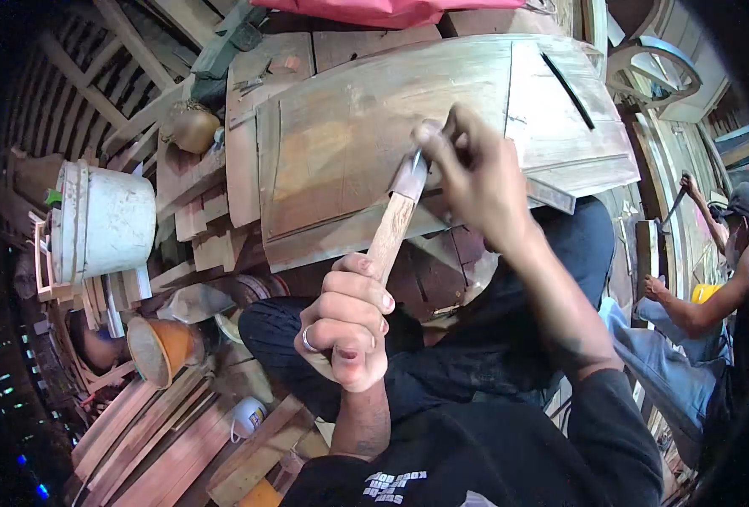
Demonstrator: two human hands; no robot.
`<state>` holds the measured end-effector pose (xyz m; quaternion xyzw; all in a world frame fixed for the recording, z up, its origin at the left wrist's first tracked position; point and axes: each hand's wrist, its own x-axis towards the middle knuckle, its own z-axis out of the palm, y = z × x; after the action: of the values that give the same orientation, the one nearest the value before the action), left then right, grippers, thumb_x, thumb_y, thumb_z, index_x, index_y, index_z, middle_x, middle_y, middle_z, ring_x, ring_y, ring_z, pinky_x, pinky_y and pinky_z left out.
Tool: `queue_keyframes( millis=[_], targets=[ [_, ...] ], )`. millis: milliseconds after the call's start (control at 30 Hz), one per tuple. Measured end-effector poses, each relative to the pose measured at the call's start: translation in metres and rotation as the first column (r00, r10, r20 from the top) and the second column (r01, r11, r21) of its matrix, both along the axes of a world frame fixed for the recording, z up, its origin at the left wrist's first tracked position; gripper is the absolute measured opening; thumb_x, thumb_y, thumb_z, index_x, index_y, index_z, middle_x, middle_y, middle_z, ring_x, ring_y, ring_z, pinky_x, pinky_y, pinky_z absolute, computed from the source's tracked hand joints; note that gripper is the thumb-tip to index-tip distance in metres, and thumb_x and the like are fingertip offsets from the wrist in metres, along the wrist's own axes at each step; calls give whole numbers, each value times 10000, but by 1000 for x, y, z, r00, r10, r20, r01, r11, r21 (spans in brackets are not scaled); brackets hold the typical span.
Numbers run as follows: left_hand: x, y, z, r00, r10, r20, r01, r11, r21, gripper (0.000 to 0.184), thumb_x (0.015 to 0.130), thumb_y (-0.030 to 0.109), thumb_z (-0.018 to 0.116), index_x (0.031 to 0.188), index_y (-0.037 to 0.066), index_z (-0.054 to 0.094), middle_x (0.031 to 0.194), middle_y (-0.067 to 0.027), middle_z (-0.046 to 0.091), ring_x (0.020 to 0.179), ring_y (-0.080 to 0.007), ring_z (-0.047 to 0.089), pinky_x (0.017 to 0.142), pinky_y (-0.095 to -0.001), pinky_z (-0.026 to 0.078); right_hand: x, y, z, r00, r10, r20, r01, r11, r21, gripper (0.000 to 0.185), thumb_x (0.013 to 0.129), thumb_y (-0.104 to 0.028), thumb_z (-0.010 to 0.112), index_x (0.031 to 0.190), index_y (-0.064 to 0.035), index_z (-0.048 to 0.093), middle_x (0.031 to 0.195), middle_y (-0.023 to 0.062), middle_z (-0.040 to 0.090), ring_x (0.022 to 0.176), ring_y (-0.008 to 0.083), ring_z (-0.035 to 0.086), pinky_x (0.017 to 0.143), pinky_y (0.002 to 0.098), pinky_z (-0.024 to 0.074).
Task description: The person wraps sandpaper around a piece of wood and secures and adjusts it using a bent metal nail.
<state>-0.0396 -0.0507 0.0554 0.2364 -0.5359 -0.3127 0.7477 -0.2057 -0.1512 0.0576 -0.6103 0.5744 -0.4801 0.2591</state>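
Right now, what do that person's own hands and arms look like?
The gloveless left hand wears a silvery ring. The right hand is gloveless too, but blurred. Dark markings, maybe tattoos, show on both forearms. The dark sleeves are short.

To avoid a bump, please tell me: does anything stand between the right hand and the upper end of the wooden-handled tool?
Nothing visible does. The right hand is close beside the upper end of the wooden-handled tool, though blur hides whether they touch. The wooden panel lies beyond them, not between.
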Motion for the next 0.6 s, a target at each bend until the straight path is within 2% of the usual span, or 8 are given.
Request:
queue_keyframes(
  millis=[67, 133, 167, 333, 400, 467, 533, 600],
  targets=[
    [-2, 0, -2, 1000, 7, 1, -7, 1000, -2, 334, 957, 295, 601, 703, 90, 531, 626, -36, 579, 678, -212, 618, 892, -483, 493, 1, 3, 0, 1000, 25, 5, -25, 999, -38, 387, 961, -343, 717, 838, 4, 596, 623, 218, 605, 579, 393, 649, 551, 448, 495],
    [-2, 4, -1, 1000, 6, 7, -6, 1000, 8, 334, 955, 294, 603, 701, 88, 531, 624, -36, 578, 675, -212, 618, 891, -482, 495, -9, -10, -3, 994, -44, -103, 45, 999, 11, 371, 954, -331, 727, 857, 1, 595, 638, 227, 614, 599, 382, 670, 566, 449, 504],
    [-3, 3, 0, 1000, 8, 27, -8, 1000, 3, 329, 953, 287, 602, 701, 87, 531, 621, -35, 576, 670, -211, 615, 887, -482, 498, -14, -20, -6, 998, -61, -1, 61, 996, 66, 353, 950, -310, 736, 875, 2, 589, 656, 236, 627, 623, 380, 689, 575, 449, 511],
    [-3, 1, -1, 1000, 8, 16, -8, 1000, -18, 315, 954, 267, 588, 705, 85, 525, 624, -32, 571, 663, -205, 607, 880, -485, 505, -5, 3, 0, 996, 82, 44, -84, 996, 28, 362, 960, -326, 723, 901, 7, 595, 721, 255, 648, 680, 359, 707, 604, 433, 516],
    [-1, 4, -3, 999, -5, 39, 5, 1000, -1, 316, 958, 263, 585, 701, 88, 526, 624, -30, 567, 671, -204, 610, 887, -484, 501, -11, -8, -4, 998, 50, -46, -48, 998, 41, 388, 961, -350, 722, 881, 6, 588, 670, 228, 644, 650, 344, 713, 585, 430, 515],
    [-3, 3, -1, 999, 10, 51, -10, 1000, -5, 322, 964, 267, 584, 701, 90, 529, 620, -28, 562, 679, -205, 616, 896, -486, 497, -16, -23, 1, 1000, -18, -4, 18, 993, 114, 425, 966, -381, 712, 847, 2, 571, 558, 158, 623, 558, 335, 696, 542, 429, 511],
    [-4, 1, -3, 1000, 15, 11, -14, 1000, -26, 337, 967, 284, 590, 698, 90, 528, 626, -29, 570, 682, -206, 620, 903, -487, 494, -12, -18, -3, 998, -38, -50, 41, 998, 54, 418, 967, -377, 711, 859, 4, 577, 591, 176, 635, 588, 344, 704, 547, 425, 510],
    [-1, 2, -3, 1000, 6, 13, -6, 1000, 1, 359, 973, 309, 596, 696, 93, 521, 636, -31, 578, 684, -207, 622, 898, -484, 496, -6, -1, -3, 998, 66, -5, -66, 998, -4, 384, 973, -334, 711, 870, 13, 584, 646, 199, 654, 584, 327, 691, 549, 409, 506]
  ],
)
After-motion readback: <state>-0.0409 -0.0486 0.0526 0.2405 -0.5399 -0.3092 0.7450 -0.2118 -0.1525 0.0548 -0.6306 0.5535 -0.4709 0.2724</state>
